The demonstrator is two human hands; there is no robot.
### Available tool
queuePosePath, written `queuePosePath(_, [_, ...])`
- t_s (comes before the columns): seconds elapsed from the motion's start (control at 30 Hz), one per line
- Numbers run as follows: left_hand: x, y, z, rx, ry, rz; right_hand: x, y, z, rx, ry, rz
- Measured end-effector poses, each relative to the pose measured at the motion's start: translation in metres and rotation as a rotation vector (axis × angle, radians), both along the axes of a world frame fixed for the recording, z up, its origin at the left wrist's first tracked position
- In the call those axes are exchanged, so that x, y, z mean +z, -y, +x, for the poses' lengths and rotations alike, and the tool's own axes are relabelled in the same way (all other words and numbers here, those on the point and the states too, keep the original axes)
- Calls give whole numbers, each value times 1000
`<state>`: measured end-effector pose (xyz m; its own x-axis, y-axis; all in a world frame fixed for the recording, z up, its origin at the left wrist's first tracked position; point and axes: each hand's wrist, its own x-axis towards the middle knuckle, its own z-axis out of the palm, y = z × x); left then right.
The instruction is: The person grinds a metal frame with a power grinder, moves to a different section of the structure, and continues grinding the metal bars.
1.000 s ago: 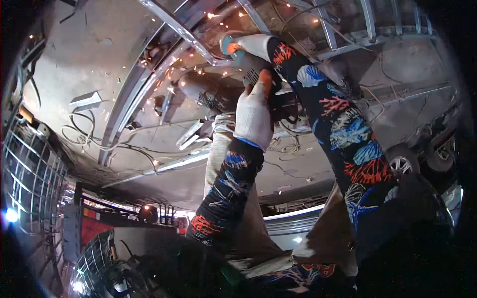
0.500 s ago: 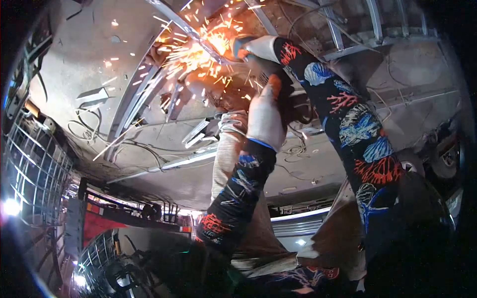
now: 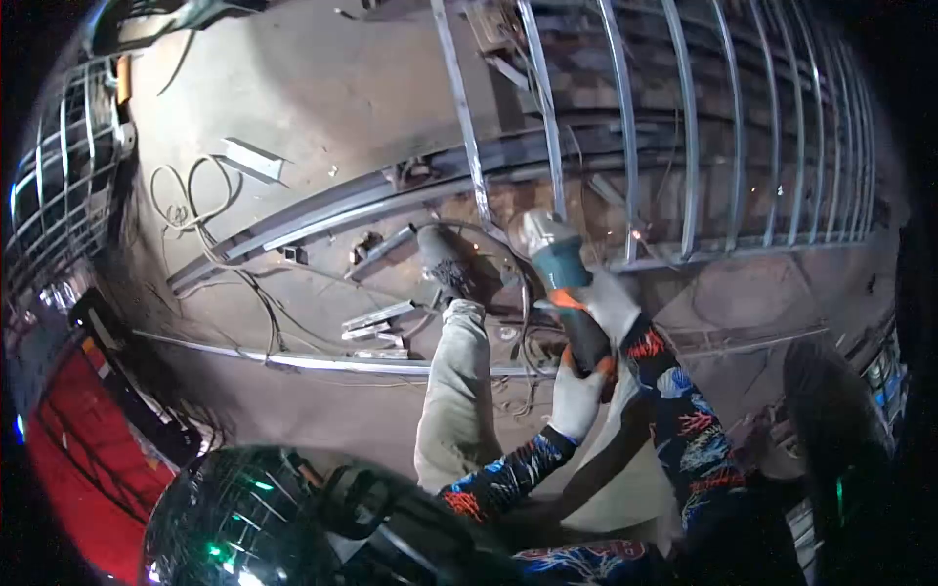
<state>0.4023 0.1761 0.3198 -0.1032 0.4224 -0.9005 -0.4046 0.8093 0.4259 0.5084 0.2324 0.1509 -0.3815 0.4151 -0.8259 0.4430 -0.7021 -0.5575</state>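
An angle grinder (image 3: 565, 262), teal and black with a silver head, is gripped in both gloved hands. My right hand (image 3: 611, 308), in a white glove with orange fingertips, wraps round its body behind the head. Lower down, my left hand (image 3: 576, 398) in a matching glove closes on the rear handle. The grinder's head sits close to the lower ends of the bars of a metal frame (image 3: 632, 146). No sparks stream from its disc; a few small glowing specks show beside it.
Cables (image 3: 210, 234) curl across the floor on the left. Short metal offcuts (image 3: 379, 319) lie near my shoe (image 3: 445, 259), and long steel profiles (image 3: 322, 217) stretch behind them. A wire mesh (image 3: 63, 146) stands far left, above a red panel (image 3: 83, 459). A dark glossy shield (image 3: 234, 518) fills the lower left.
The bright spray of sparks has stopped. Both hands have drawn the grinder back and lower in view, away from the metal they were cutting. The view has shifted, showing more of the barred frame.
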Motion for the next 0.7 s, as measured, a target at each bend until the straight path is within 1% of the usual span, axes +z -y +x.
queuePosePath(0.07, [44,-10,-22,-98,120,13,108,-44,-26,-282,-16,-242])
queuePosePath(0.1, [59,-14,-36,-177,141,23,127,-51,-32,-277,-7,-212])
queuePosePath(0.17, [90,-23,-64,-335,180,54,163,-69,-36,-67,181,-70])
queuePosePath(0.2, [94,-19,-83,-479,38,188,192,-85,-45,134,282,102])
queuePosePath(0.23, [105,-22,-116,-482,8,209,228,-99,-55,332,382,263])
queuePosePath(0.3, [129,-28,-183,-489,-54,248,282,-116,-66,332,473,386])
queuePosePath(0.33, [137,-24,-219,-426,-264,272,317,-129,-78,359,583,422])
queuePosePath(0.37, [137,-12,-260,-346,-380,258,354,-141,-90,390,697,437])
queuePosePath(0.43, [124,35,-339,-176,-597,184,412,-161,-110,546,940,532])
queuePosePath(0.5, [119,114,-401,-131,-744,19,459,-175,-126,516,998,609])
queuePosePath(0.53, [126,150,-417,-217,-795,-98,462,-179,-118,559,1076,654])
queuePosePath(0.57, [128,210,-439,-305,-848,-214,465,-183,-109,601,1151,702])
queuePosePath(0.63, [159,295,-460,-409,-695,-542,488,-191,-116,512,1111,686])
queuePosePath(0.67, [177,329,-464,-444,-580,-685,487,-190,-105,492,1129,677])
queuePosePath(0.7, [195,351,-464,-469,-478,-772,481,-184,-91,489,1131,670])
